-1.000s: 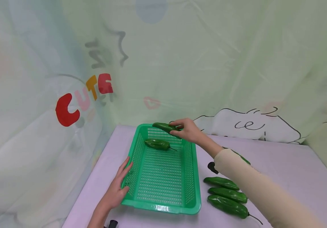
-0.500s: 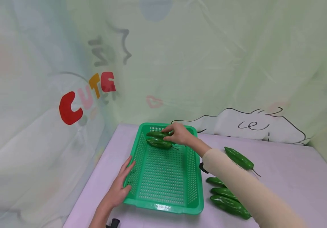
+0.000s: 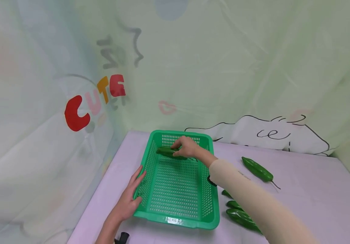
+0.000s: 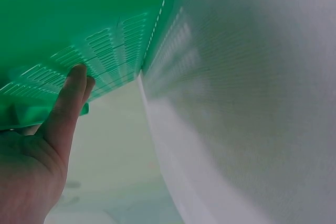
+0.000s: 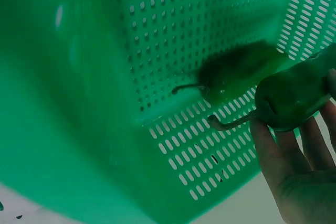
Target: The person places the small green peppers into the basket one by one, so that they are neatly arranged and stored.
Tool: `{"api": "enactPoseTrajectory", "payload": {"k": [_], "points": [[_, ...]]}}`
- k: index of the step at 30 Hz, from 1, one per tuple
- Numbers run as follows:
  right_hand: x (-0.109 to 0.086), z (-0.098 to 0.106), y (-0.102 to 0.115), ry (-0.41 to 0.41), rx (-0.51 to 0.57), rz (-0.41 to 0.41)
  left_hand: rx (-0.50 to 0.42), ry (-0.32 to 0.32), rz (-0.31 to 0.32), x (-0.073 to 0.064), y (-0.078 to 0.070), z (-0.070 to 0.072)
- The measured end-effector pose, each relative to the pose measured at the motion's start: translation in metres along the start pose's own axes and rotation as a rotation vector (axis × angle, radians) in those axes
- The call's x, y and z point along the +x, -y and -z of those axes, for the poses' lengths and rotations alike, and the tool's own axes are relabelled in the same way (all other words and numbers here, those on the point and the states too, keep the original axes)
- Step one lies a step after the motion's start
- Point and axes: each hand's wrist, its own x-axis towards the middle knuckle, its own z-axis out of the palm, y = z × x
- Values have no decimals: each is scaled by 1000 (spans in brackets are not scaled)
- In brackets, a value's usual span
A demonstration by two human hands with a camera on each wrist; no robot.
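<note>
My right hand (image 3: 187,148) is inside the far part of the green plastic basket (image 3: 177,223), pinching a long green chili pepper (image 5: 294,98) by its body. Its curved stem points away from the fingers in the right wrist view. Just beyond it, a second green pepper (image 5: 239,74) lies on the basket's slotted bottom; in the head view the two overlap. My left hand (image 3: 127,203) rests along the basket's left side with fingers fairly straight. In the left wrist view its fingers (image 4: 71,95) press the slotted outer wall from below the rim.
Right of the basket, one green pepper (image 3: 257,169) with a thin stem lies on the pale tabletop (image 3: 312,189). Several more peppers (image 3: 242,218) lie nearer, partly covered by the right sleeve (image 3: 254,200). A printed cloth wall (image 3: 224,67) rises behind and at the left.
My right hand has lowered the pepper from above the far rim into the basket, down over the one lying there. The left hand stays on the basket's left side.
</note>
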Motion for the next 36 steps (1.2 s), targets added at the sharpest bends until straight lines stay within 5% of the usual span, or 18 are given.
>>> {"api": "enactPoseTrajectory", "payload": {"k": [19,36], "points": [[19,-32,-17,44,-94,-97,-4,9,-12,2,1,3],[26,-45,-21,-35,-140,-191,0,7,10,1,1,3]]}}
